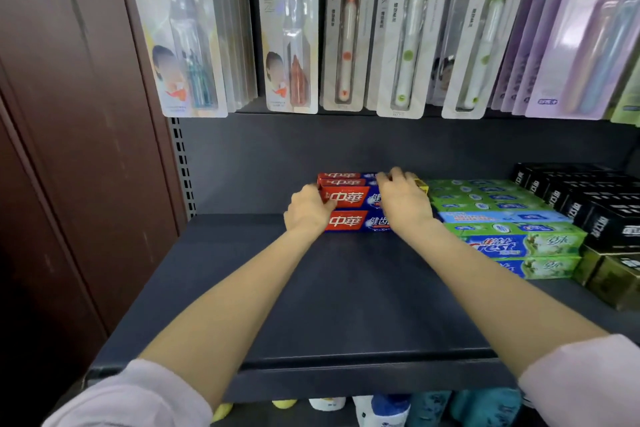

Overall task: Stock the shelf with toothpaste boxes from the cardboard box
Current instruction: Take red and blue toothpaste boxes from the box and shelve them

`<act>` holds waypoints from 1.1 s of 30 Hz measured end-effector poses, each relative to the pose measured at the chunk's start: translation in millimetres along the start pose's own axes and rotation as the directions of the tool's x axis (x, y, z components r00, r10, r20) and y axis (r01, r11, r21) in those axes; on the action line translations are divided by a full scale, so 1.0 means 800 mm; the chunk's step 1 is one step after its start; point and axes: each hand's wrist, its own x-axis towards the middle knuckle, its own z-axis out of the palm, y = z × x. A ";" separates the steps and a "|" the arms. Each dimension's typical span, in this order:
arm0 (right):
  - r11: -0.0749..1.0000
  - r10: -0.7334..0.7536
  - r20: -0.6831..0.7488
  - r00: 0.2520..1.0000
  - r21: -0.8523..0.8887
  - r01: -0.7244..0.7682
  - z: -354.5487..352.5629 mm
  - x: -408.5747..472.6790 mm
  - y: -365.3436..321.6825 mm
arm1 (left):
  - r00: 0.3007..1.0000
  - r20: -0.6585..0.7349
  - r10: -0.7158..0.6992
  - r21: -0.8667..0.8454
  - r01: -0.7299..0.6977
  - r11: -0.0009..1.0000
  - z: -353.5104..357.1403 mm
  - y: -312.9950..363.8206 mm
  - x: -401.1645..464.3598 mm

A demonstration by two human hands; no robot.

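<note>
Head view shows the left hand [306, 210] and right hand [403, 199] clasping the red-and-blue toothpaste boxes [349, 199] from both ends, seemingly squaring the stack deep on the shelf [346, 305].

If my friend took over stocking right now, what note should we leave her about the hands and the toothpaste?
Left hand: grip on the left end of the red-and-blue toothpaste boxes.
Right hand: lies over their right part; its grip is unclear.
Where: the boxes sit stacked at the back of the dark shelf, beside the green toothpaste boxes.
Done: several red-and-blue boxes are on the shelf.
Left: much of the shelf front is bare. The cardboard box is out of view.
</note>
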 end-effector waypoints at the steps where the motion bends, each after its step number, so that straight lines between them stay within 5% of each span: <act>1: 1.000 0.007 0.005 1.000 0.018 -0.007 0.001 0.000 0.000 | 1.000 0.006 0.007 0.015 -0.007 1.000 0.000 -0.001 0.000; 6: 0.970 0.029 0.047 0.998 0.240 -0.039 -0.002 -0.020 0.004 | 0.997 -0.058 0.055 0.166 -0.045 0.985 0.002 0.007 -0.019; 10: 0.897 0.036 -0.059 0.998 0.442 -0.006 -0.022 -0.045 0.006 | 0.976 -0.173 0.128 0.133 -0.106 0.986 0.011 0.022 -0.047; 15: 0.798 0.154 -0.133 0.979 0.601 -0.044 -0.052 -0.105 0.047 | 0.963 0.038 0.268 -0.040 -0.267 0.963 0.041 0.053 -0.099; 18: 0.733 0.250 -0.045 0.967 0.661 -0.159 -0.062 -0.157 0.105 | 0.919 0.155 0.363 -0.123 -0.347 0.930 0.068 0.082 -0.151; 25: 0.816 0.117 0.169 0.979 0.545 -0.192 -0.056 -0.301 0.275 | 0.845 0.368 0.389 -0.216 -0.329 0.919 0.178 0.144 -0.293; 33: 0.879 0.120 0.515 0.849 0.342 -0.332 0.017 -0.415 0.461 | 0.794 0.552 0.255 -0.051 -0.273 0.961 0.362 0.211 -0.394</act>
